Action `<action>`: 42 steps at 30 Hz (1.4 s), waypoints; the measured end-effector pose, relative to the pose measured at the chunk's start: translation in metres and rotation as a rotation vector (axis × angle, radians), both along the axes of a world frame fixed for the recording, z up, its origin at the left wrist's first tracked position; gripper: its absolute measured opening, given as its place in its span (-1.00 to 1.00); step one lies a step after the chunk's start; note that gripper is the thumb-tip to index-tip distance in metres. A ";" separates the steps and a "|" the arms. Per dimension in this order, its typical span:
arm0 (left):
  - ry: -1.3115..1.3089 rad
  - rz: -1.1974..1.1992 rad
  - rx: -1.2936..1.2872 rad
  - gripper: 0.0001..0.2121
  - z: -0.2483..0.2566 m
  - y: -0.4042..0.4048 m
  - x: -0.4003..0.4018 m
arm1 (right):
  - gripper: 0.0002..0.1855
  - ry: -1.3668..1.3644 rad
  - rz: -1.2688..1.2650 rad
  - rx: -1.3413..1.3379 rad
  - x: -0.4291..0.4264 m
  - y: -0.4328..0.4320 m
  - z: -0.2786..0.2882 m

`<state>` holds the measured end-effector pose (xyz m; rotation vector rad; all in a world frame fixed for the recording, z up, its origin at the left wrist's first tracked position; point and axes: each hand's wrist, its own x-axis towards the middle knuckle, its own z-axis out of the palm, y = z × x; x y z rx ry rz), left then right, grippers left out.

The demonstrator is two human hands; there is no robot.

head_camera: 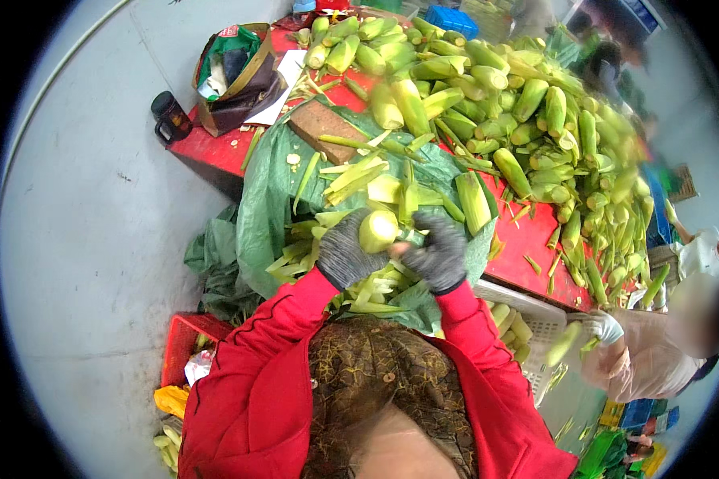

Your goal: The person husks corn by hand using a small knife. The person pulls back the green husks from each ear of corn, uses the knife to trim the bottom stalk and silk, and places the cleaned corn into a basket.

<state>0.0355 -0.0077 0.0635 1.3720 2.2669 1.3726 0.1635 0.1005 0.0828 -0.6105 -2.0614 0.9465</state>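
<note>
My left hand (350, 248), in a grey knit glove, holds an ear of corn (378, 232) in its husk, with the pale cut end facing up towards me. Close to the right of that ear is my right hand (436, 251), also gloved, its fingers curled and a bare fingertip showing. Whether it grips anything is blurred. Beneath both hands, loose corn husks (356, 182) lie on a green plastic sheet (263, 191). Another unhusked ear (473, 202) rests on the sheet to the right, and a brown brick-like block (323, 129) sits farther back.
A large pile of unhusked corn (485, 78) covers much of the red table (527, 263). At the left stand a bag (239, 78) and a dark mug (171, 117). A white crate (542, 317) holds husked ears by my right side. A co-worker's gloved hand (602, 326) is beyond it.
</note>
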 end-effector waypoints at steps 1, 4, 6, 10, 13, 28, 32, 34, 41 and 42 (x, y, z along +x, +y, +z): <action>0.004 -0.006 0.006 -0.42 0.000 0.002 0.000 | -0.49 0.091 0.157 -0.010 -0.009 -0.010 0.002; 0.003 -0.123 0.017 -0.42 0.005 0.004 0.004 | -0.49 -0.025 0.146 -0.191 -0.023 -0.015 -0.009; 0.132 -0.184 0.039 -0.41 -0.002 0.002 -0.004 | -0.49 0.031 0.211 -0.394 -0.015 -0.006 -0.012; -0.178 -0.346 -0.013 -0.53 -0.043 -0.001 -0.020 | -0.41 0.333 0.164 -0.721 0.007 0.022 -0.041; -0.357 -0.356 -0.215 -0.67 -0.083 0.005 -0.036 | -0.36 0.506 0.106 -0.780 0.025 0.037 -0.055; 0.128 -0.157 -0.653 -0.41 -0.095 0.057 -0.054 | -0.75 0.114 -0.842 -0.647 0.255 0.111 -0.054; 0.084 -0.224 -0.704 -0.44 -0.092 0.065 -0.038 | -0.71 -0.011 -0.744 -0.585 0.221 0.181 -0.060; 0.037 -0.208 -0.788 -0.46 -0.084 0.063 -0.036 | -0.69 -0.071 -0.706 -0.615 0.203 0.234 -0.080; -0.051 -0.066 -0.753 -0.54 -0.095 0.028 -0.032 | -0.47 -0.563 -0.691 -0.270 0.162 0.400 -0.147; 0.058 -0.056 -0.913 -0.52 -0.071 0.049 -0.023 | -0.48 -0.388 -0.602 -0.344 0.193 0.444 -0.183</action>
